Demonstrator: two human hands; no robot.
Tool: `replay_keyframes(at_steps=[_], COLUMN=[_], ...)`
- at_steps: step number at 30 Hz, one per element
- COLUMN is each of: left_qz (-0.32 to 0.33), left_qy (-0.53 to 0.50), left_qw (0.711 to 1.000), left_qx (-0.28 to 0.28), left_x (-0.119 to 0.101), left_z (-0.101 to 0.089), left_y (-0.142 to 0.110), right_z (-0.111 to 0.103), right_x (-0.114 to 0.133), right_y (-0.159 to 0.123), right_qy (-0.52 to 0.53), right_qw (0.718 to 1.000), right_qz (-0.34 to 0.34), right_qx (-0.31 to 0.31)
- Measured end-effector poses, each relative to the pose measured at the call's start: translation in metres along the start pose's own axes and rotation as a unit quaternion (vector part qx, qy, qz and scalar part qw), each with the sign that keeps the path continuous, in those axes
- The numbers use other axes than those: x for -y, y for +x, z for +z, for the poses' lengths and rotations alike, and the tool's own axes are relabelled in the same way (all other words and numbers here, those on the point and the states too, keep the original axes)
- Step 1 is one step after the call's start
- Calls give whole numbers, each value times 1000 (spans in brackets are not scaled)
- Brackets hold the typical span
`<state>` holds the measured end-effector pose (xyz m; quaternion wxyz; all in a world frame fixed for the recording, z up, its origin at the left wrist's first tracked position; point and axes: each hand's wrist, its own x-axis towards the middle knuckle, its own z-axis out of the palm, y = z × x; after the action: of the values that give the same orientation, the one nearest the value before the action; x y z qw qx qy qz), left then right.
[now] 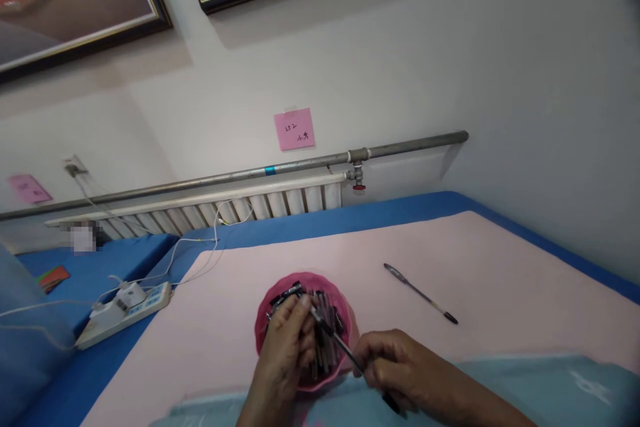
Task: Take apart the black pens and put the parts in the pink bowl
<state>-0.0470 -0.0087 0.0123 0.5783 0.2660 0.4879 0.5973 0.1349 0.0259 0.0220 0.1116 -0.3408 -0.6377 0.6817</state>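
Observation:
Over a pink scalloped bowl [261, 340], my left hand [287, 343] is closed on the upper end of a pen [345, 349]. The pen slants down to the right, with a black tip at its lower end. My right hand [395, 367] grips its lower part, fingers curled round it. Inside the bowl lie several clear-barrelled pens [327, 340] with dark ends, partly hidden by my left hand. Another pen [420, 293], apart from the bowl, rests to the right on the pink table cover.
The pink cover [220, 320] lies over a blue cloth [400, 203]. A white power strip [125, 317] with plugs and loose white cables sits at the left edge. Behind the table are a radiator [295, 202] and a metal pipe [220, 178]. Pale blue fabric [530, 387] is in front.

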Motion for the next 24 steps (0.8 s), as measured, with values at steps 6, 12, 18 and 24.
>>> replay_keyframes(at_steps=[6,12,18,24], left_qz=[46,134,-16,-37], left_qy=[210,415,110,-8], left_qw=[962,863,994,998], left_qx=[-167,-254,-10,54], left_x=[-24,-21,-1,4], left_z=[-45,-44,-5,1], left_y=[8,7,-1,-3], right_z=[-10,-7,-2,-2], right_x=[-2,-7,-12,-14], right_y=[2,9,10,11], right_qy=[-18,4,39,42], right_qw=[999,998,999,999], right_qz=[-15,6,-9,-18], right_qx=[-43,-64,-30,9])
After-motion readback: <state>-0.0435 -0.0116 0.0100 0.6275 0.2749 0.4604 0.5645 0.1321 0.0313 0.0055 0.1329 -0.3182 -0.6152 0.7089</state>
